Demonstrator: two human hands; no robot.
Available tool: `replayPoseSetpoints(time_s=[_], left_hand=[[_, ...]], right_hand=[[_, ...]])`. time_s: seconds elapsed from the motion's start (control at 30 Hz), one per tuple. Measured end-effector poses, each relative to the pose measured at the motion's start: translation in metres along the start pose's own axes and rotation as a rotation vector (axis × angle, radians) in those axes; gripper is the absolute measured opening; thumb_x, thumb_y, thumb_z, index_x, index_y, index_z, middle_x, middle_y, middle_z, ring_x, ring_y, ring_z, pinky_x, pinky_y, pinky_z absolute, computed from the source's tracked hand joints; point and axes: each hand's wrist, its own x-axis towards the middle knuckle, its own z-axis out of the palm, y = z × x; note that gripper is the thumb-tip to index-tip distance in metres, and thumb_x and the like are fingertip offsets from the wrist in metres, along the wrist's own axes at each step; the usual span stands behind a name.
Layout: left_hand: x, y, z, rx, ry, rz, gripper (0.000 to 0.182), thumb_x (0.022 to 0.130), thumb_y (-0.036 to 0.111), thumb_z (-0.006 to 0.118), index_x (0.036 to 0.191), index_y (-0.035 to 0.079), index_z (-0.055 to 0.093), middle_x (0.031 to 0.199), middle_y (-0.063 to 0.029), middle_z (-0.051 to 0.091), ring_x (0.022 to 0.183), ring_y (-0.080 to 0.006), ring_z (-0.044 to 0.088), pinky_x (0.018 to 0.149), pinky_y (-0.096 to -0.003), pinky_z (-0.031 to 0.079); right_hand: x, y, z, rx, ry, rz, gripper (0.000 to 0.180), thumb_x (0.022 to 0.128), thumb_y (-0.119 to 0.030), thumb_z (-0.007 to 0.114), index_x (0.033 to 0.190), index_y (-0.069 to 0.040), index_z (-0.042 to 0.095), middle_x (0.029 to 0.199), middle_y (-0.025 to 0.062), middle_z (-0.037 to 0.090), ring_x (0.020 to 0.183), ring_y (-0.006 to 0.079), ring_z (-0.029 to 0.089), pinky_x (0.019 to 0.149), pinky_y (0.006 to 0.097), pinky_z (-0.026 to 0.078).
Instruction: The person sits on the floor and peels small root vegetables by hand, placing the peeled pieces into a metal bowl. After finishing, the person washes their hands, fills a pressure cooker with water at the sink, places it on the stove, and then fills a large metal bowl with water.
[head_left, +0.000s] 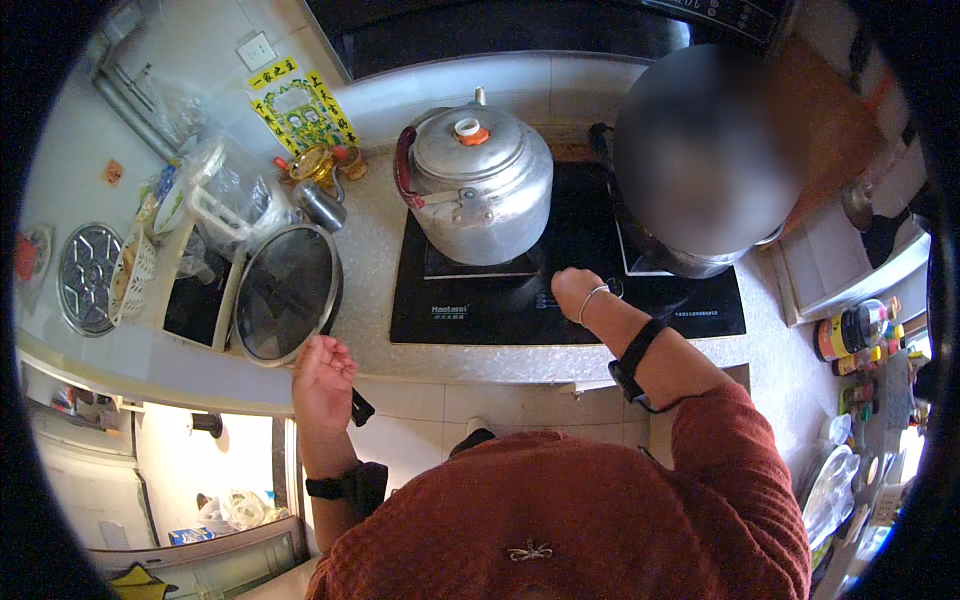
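My right hand (577, 292) rests with curled fingers on or just over the black glass panel of the cooktop (495, 311), near a knob; whether it grips anything is hidden. Above it, a large aluminium kettle (480, 202) with a dark red handle stands on the left burner. On the right burner sits a metal pot (701, 264), mostly covered by a blurred patch. My left hand (322, 375) is raised palm up, fingers loosely bent, at the near edge of a round glass lid (287, 292). The lid lies on a pan with a black handle (362, 409); contact between hand and lid is unclear.
At the left stand a plastic container with bags (225, 195), a small metal jug (321, 204) and a white perforated basket (133, 277). Sauce bottles (847, 334) line the right side. A range hood (510, 30) hangs over the wall behind the cooktop.
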Motion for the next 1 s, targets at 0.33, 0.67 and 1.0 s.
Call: replayPoseSetpoints(time_s=[0.33, 0.67, 1.0], left_hand=[[-0.035, -0.04, 0.046, 0.016, 0.036, -0.093, 0.013, 0.099, 0.02, 0.057, 0.097, 0.009, 0.064, 0.093, -0.0039, 0.067, 0.083, -0.0153, 0.062, 0.076, -0.0311, 0.051], [-0.052, -0.048, 0.051, 0.037, -0.084, -0.121, 0.017, 0.099, 0.021, 0.056, 0.095, 0.007, 0.064, 0.092, -0.0057, 0.066, 0.084, -0.0164, 0.062, 0.075, -0.0325, 0.052], [-0.08, -0.029, 0.011, -0.035, -0.031, -0.08, 0.018, 0.1, 0.022, 0.054, 0.095, 0.007, 0.064, 0.088, -0.007, 0.063, 0.078, -0.0169, 0.06, 0.073, -0.0324, 0.051]], right_hand=[[-0.001, 0.009, 0.004, 0.071, 0.024, -0.098, 0.016, 0.082, -0.008, 0.062, 0.095, -0.002, 0.07, 0.099, 0.0207, 0.069, 0.093, 0.0362, 0.07, 0.08, 0.0434, 0.058], [-0.001, -0.001, -0.001, 0.024, 0.004, 0.007, 0.019, 0.085, -0.009, 0.063, 0.099, -0.005, 0.075, 0.106, 0.0193, 0.071, 0.098, 0.0344, 0.07, 0.083, 0.041, 0.058], [-0.003, -0.005, -0.005, -0.031, -0.02, 0.017, 0.02, 0.087, -0.01, 0.062, 0.102, -0.007, 0.075, 0.11, 0.0167, 0.071, 0.101, 0.0319, 0.07, 0.083, 0.0406, 0.058]])
